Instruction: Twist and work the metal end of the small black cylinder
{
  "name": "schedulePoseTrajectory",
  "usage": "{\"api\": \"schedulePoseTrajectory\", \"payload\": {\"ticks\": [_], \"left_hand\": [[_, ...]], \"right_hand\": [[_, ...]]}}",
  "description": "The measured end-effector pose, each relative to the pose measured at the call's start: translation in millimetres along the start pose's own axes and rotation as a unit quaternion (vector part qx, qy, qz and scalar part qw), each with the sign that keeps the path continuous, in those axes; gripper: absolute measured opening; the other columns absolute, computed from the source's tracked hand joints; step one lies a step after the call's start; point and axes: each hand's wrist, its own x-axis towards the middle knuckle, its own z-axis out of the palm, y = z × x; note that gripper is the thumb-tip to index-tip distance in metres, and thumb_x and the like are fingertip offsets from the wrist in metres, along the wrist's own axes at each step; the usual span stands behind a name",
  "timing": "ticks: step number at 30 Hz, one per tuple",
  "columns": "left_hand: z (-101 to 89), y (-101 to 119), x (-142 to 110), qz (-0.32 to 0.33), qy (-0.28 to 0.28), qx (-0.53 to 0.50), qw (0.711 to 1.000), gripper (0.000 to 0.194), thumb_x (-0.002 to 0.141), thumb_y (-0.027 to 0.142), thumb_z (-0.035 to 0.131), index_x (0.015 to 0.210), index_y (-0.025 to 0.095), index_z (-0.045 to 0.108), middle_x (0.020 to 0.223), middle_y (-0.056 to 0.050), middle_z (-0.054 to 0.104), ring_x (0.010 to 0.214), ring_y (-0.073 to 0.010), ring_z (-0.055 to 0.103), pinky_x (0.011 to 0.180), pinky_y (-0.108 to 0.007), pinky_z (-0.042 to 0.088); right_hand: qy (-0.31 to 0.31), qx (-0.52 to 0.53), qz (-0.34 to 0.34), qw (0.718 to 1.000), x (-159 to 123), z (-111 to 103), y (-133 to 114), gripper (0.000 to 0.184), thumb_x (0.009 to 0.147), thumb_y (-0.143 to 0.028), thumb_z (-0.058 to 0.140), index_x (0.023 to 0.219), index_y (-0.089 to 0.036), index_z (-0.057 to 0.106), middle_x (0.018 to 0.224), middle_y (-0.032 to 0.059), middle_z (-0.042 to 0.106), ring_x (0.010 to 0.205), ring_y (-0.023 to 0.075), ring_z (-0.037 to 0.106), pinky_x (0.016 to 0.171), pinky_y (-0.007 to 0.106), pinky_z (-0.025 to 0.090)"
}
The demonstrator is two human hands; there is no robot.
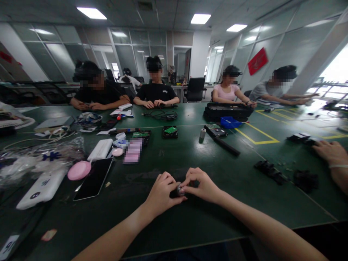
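Note:
Low over the front of the green table, my left hand [163, 190] grips a small dark cylinder [179, 190] with a metallic end, its kind too small to tell. The fingers of my right hand [199, 185] are pinched at the metallic end, and both hands hide much of the piece. Farther forward a small silver cylinder [202, 133] stands upright. Beside it lie a circuit board in a black frame [216, 130] and a black bar [227, 146].
At left lie a tablet [94, 179], a pink round case [79, 170], a white power bank [42, 188] and plastic bags [65, 148]. Black parts [269, 172] and another person's hand [333, 152] are at right. Several people sit across the table, near a blue tray [230, 123].

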Motion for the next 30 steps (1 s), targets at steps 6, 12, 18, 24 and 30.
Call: {"api": "schedulePoseTrajectory", "payload": {"ticks": [6,12,18,24,30], "left_hand": [[0.3,1.4,0.1,0.008,0.004,0.004,1.0,0.021,0.075,0.039,0.076,0.083,0.021,0.069,0.083,-0.003,0.065,0.086,-0.0228,0.052,0.071,-0.035,0.038],[0.5,0.9,0.1,0.01,0.005,0.004,1.0,0.022,0.075,0.04,0.076,0.084,0.022,0.069,0.082,-0.003,0.065,0.086,-0.0229,0.052,0.071,-0.035,0.038],[2.5,-1.7,0.3,0.004,0.006,0.002,1.0,0.025,0.074,0.043,0.076,0.084,0.022,0.07,0.081,-0.003,0.064,0.085,-0.0229,0.051,0.07,-0.035,0.038],[3.5,-1.5,-0.1,0.001,0.005,0.0,1.0,0.025,0.074,0.043,0.077,0.084,0.022,0.069,0.082,-0.003,0.064,0.086,-0.023,0.051,0.071,-0.035,0.039],[1.6,-0.6,-0.1,-0.003,0.002,-0.003,1.0,0.026,0.074,0.045,0.076,0.085,0.021,0.07,0.081,-0.003,0.064,0.085,-0.0231,0.051,0.071,-0.035,0.039]], "right_hand": [[0.016,-0.001,0.007,1.0,-0.6,2.6,-0.3,0.027,0.076,-0.042,0.075,0.066,-0.018,0.067,0.063,-0.003,0.055,0.062,0.0129,0.052,0.066,0.028,0.036],[0.014,-0.001,0.004,1.0,-1.7,4.0,2.2,0.025,0.076,-0.038,0.076,0.065,-0.018,0.066,0.063,-0.0035,0.055,0.063,0.0129,0.053,0.067,0.029,0.037],[0.019,-0.003,0.013,1.0,-2.3,2.9,1.2,0.018,0.079,-0.038,0.074,0.073,-0.021,0.072,0.07,-0.0019,0.056,0.065,0.0128,0.054,0.068,0.029,0.038],[0.022,-0.018,0.008,1.0,-3.7,1.6,1.5,0.012,0.08,-0.036,0.073,0.077,-0.023,0.074,0.078,-0.0009,0.057,0.069,0.0136,0.055,0.07,0.03,0.04],[0.046,0.059,0.015,0.997,-5.1,5.1,3.6,0.013,0.079,-0.035,0.074,0.085,-0.023,0.074,0.088,0.0025,0.063,0.065,0.0127,0.056,0.062,0.027,0.046]]}}
